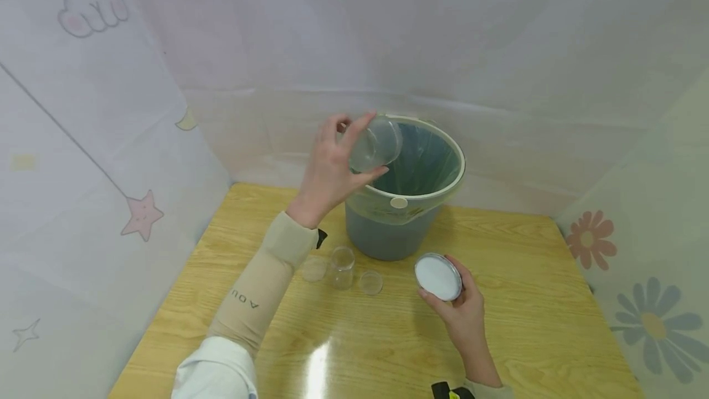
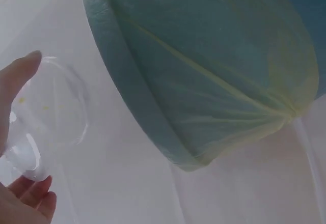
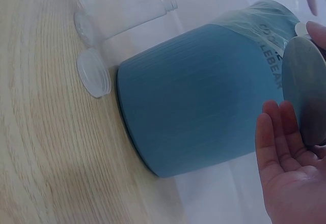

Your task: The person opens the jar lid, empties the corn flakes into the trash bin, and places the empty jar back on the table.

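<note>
Over the left side of the bin's rim, my left hand (image 1: 330, 162) grips a clear plastic cup (image 1: 382, 140) tipped on its side, thumb below and fingers above. Small yellow specks show on the cup (image 2: 46, 108) in the left wrist view. The blue-grey bin (image 1: 382, 236) has a thin translucent liner (image 1: 426, 162) folded over its pale rim. My right hand (image 1: 468, 313) holds a round lid-like disc (image 1: 437, 276) in front of the bin, white on the face toward me. Its other face looks grey and metallic in the right wrist view.
On the wooden table (image 1: 354, 343), left of the bin's front, a clear jar (image 1: 342, 273) stands between a clear round lid (image 1: 314, 268) and another clear lid (image 1: 371, 282). Printed white sheeting (image 1: 310, 42) walls the back and sides.
</note>
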{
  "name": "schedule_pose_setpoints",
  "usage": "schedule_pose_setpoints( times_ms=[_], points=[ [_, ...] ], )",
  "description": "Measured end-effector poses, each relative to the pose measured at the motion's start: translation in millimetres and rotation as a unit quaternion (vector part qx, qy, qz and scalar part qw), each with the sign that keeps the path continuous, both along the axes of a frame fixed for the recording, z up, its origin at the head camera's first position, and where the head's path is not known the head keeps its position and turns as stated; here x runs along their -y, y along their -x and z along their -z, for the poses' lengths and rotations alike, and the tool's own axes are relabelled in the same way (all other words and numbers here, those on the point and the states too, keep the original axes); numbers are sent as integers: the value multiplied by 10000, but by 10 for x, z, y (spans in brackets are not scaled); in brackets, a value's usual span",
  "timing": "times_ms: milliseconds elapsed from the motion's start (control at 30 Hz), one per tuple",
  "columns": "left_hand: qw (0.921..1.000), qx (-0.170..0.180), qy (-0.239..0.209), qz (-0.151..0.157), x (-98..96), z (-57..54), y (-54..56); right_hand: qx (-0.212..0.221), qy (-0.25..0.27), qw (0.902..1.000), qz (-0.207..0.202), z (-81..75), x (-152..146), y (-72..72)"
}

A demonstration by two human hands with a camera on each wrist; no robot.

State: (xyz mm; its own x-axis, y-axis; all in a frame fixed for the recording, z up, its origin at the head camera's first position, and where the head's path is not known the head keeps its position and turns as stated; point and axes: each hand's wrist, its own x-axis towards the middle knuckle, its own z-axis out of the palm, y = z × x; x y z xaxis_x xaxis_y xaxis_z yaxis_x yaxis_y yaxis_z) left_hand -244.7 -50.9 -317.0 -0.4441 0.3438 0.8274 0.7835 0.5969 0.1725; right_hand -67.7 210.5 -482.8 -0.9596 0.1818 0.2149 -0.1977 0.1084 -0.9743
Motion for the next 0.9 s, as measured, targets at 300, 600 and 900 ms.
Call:
schedule_pose_setpoints(
  times_ms=[300,600,900],
  points=[
    [9897,1184,774,-221,-30,8,-28,1,5,10000,16,2,21,10],
    [9996,-58,-218,146,-51,-26,-31,143,32,9999,-3,4,27,-9],
    [9856,1247,1131,-156,-59,-27,-45,146,3,9999,27,-8,39,-17]
  ],
)
